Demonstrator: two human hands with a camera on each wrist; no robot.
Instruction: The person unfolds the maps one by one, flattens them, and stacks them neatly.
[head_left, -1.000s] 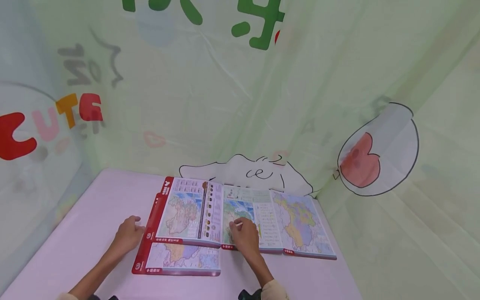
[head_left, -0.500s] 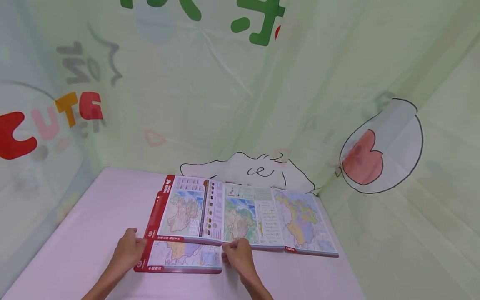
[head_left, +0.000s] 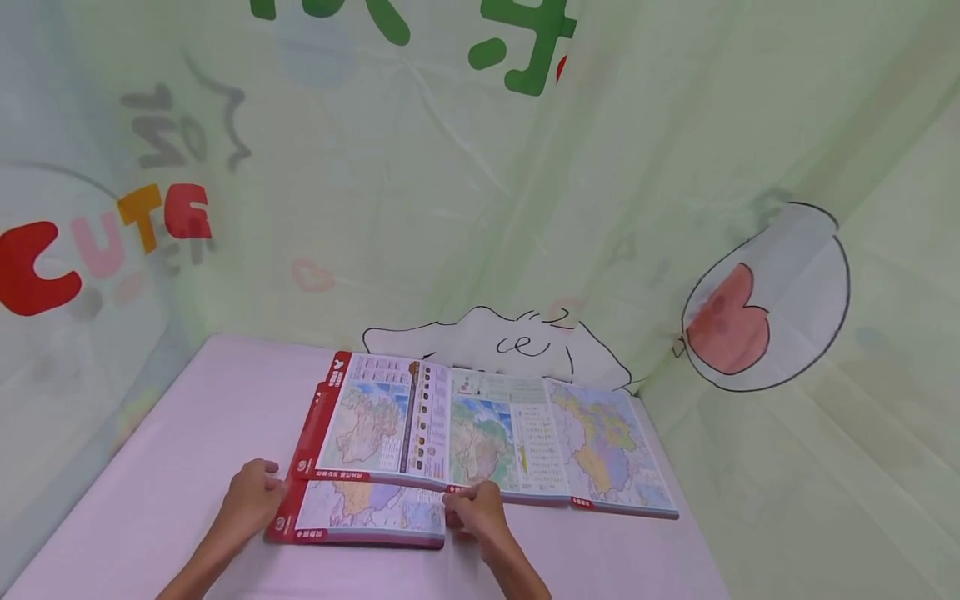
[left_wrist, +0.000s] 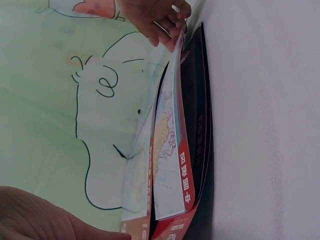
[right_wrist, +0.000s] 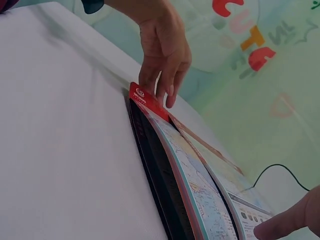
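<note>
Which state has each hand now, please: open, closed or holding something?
Left hand: at the front map; grip cannot be told.
Right hand: pinching the front map by its right edge.

The right hand (head_left: pixel 480 512), formerly over the middle map (head_left: pixel 483 433), now grips the right edge of the front map (head_left: pixel 367 507); the left hand (head_left: pixel 251 502) has shifted nearer, to that map's red margin (head_left: pixel 282 525). A dark underside (head_left: pixel 405 545) has appeared.

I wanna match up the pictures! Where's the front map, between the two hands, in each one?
Head: front map, low, left of centre.
Left wrist: front map, narrow, down the middle.
Right wrist: front map, lower middle, cut off by the bottom edge.
Shared landmark: left hand.
</note>
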